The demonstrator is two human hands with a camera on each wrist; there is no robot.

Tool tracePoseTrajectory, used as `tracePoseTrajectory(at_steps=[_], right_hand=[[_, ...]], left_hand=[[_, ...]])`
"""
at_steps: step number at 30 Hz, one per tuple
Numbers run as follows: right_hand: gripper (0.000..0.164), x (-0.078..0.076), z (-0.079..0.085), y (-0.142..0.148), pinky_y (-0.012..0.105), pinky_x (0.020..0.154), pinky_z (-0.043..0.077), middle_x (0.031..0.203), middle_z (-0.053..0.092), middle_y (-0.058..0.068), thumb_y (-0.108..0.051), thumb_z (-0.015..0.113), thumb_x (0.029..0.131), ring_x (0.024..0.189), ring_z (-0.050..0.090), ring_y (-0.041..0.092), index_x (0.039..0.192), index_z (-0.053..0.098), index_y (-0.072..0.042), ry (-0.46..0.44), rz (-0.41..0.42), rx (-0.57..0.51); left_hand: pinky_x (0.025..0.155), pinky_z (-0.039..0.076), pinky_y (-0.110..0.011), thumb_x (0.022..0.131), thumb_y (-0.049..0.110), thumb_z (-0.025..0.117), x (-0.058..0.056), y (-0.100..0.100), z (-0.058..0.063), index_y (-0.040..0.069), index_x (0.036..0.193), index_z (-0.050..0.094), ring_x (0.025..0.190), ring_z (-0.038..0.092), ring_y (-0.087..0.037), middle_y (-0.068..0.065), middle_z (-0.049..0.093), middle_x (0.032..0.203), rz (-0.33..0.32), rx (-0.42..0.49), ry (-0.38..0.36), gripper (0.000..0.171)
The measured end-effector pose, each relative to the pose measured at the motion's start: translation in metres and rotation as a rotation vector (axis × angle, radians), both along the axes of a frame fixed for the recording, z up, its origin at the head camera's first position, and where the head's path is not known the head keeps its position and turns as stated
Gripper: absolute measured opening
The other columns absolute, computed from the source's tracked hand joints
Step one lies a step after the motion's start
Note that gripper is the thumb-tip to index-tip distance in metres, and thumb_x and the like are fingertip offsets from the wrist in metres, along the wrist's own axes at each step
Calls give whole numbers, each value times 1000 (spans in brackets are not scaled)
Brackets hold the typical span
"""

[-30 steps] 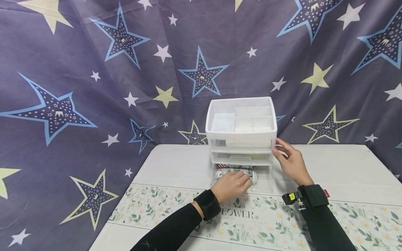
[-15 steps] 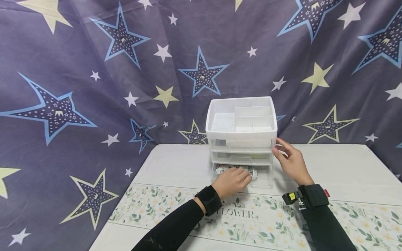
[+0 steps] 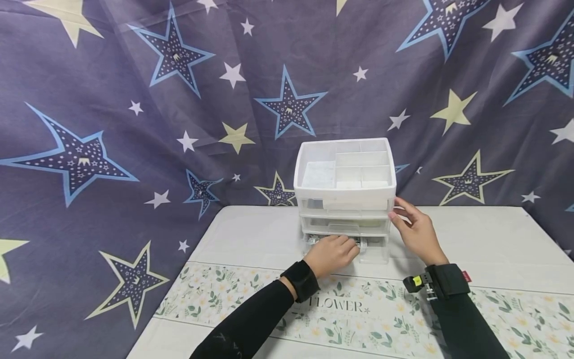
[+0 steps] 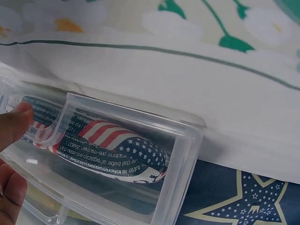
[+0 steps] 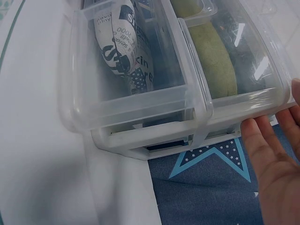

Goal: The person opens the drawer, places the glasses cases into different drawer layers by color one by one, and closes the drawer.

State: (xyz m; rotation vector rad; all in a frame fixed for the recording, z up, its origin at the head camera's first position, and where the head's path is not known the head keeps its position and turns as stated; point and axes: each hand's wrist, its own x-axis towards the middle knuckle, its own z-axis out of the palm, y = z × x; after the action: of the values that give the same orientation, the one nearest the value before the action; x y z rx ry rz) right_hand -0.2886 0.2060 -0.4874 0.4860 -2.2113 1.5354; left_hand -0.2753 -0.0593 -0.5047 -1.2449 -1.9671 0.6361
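Observation:
A white storage unit [image 3: 345,196] with clear drawers stands on the table. Its bottom drawer [image 3: 375,255] sticks out partway, holding a dark pouch [image 4: 112,150] printed with lettering and stars and stripes. My left hand [image 3: 331,257] is at the middle of that drawer's front. In the left wrist view, the thumb lies on the front's handle notch, with the other fingers bent near the rim; the hand grips the drawer there. Fairly straight fingers of my right hand [image 3: 419,234] touch the unit's right side near the front corner.
Something green [image 5: 213,61] lies in the middle drawer. Divided compartments [image 3: 360,174] form the unit's top. A floral runner [image 3: 224,289] crosses the white table [image 3: 255,229] in front, and a starry cloth [image 3: 148,124] hangs behind.
The bottom drawer has slid further into the unit, and more of the pouch is now covered. My left hand has moved slightly forward with it. My right hand stays in place.

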Motion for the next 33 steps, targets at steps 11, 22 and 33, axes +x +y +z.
tracePoseTrajectory(at_steps=[11,22,33], right_hand=[[54,-3,-2,1,5,93,44,145,55,23,-18,62,105,127,58,41,152,45,0,1,-3,10],[53,-2,1,1,5,91,45,144,56,25,-15,63,104,125,59,41,152,46,1,7,-2,-3],[54,-3,-2,2,6,93,45,146,54,23,-21,61,105,127,57,41,153,44,0,-5,0,20]], left_hand=[[79,56,-19,107,13,55,-9,-1,-4,21,105,67,93,63,-9,5,65,104,-13,16,73,15],[81,55,-22,108,12,51,-17,-1,-9,19,109,68,95,64,-12,3,65,107,-17,18,106,19],[85,55,-24,109,7,46,-25,0,-14,18,105,70,96,63,-14,1,65,103,-37,34,160,27]])
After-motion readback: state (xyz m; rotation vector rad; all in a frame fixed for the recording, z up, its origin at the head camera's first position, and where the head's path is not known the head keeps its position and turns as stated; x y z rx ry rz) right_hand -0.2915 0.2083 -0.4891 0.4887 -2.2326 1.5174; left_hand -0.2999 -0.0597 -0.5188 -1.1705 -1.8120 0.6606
